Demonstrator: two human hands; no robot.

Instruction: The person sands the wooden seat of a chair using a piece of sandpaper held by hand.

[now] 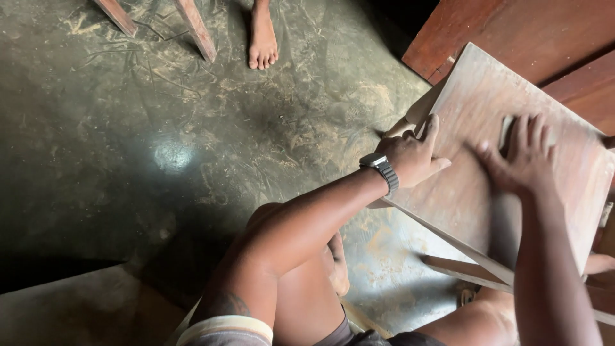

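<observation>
At three o'clock on the wooden panel (474, 186), your right hand (522, 160) presses a dark sanding block (507, 130), fingers spread; left hand (413, 157) curls over the edge, so brace firmly.

The floor (160, 128) is dark, smooth concrete with a greenish-grey tone, streaked all over with pale sawdust and scuff marks. A soft patch of reflected light (172, 156) glints near its middle, while the lower left corner falls into deep shadow. At the top edge, 2 slanted reddish wooden legs (192, 25) of some piece of furniture stand on the floor, and just beside them is another person's bare foot (262, 35). In the upper right corner, broad reddish-brown wooden boards (532, 29) lean or lie stacked. Thicker drifts of sawdust (384, 247) lie on the floor at the lower right.
</observation>
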